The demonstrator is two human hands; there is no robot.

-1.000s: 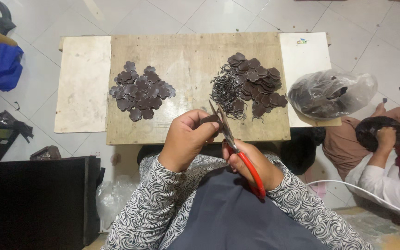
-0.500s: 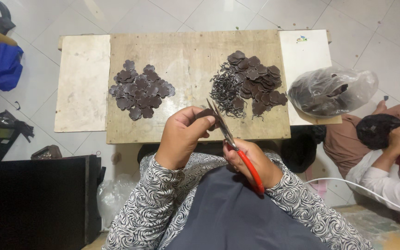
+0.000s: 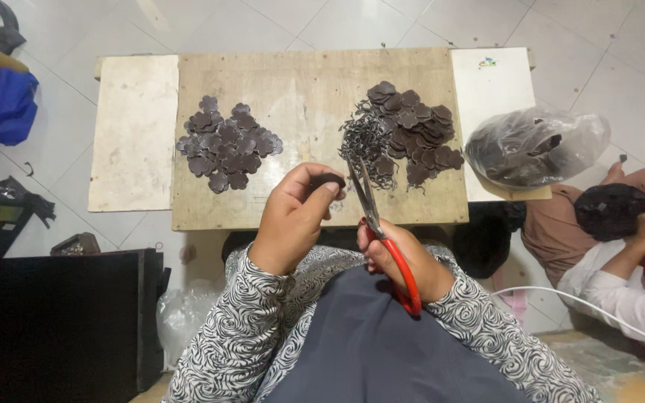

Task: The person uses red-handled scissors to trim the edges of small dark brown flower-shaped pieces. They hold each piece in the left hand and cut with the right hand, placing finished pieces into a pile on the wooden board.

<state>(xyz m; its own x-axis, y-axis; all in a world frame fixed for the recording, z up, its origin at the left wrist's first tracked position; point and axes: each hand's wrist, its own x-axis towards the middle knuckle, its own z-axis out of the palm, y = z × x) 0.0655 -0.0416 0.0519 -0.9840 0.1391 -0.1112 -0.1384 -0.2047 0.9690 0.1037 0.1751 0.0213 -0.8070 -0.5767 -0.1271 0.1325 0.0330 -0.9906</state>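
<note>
Left grip [image 3: 293, 220] pinched shut on a small dark brown leather piece [image 3: 328, 180], held just above the near edge of the low wooden tabletop [image 3: 307, 82]; right grip [image 3: 401, 257] wrapped around the red handles of metal scissors [image 3: 371, 213], blades parted and pointing up beside that piece. Lying further back on the tabletop: a flat spread of dark brown flower-shaped cutouts [image 3: 227, 143] at left, a heap of similar cutouts with curly trimmings [image 3: 404, 134] at right, a clear plastic bag of dark pieces [image 3: 535, 145] just beside it.

Small home workshop on a white tiled floor [image 3: 606, 52], low wooden board [image 3: 300, 82] as a workbench, heaps of dark flower-shaped leather pieces [image 3: 225, 142], pile of trimmings [image 3: 367, 145], bag of cut pieces [image 3: 535, 145], a co-worker [image 3: 628, 246] seated beside.
</note>
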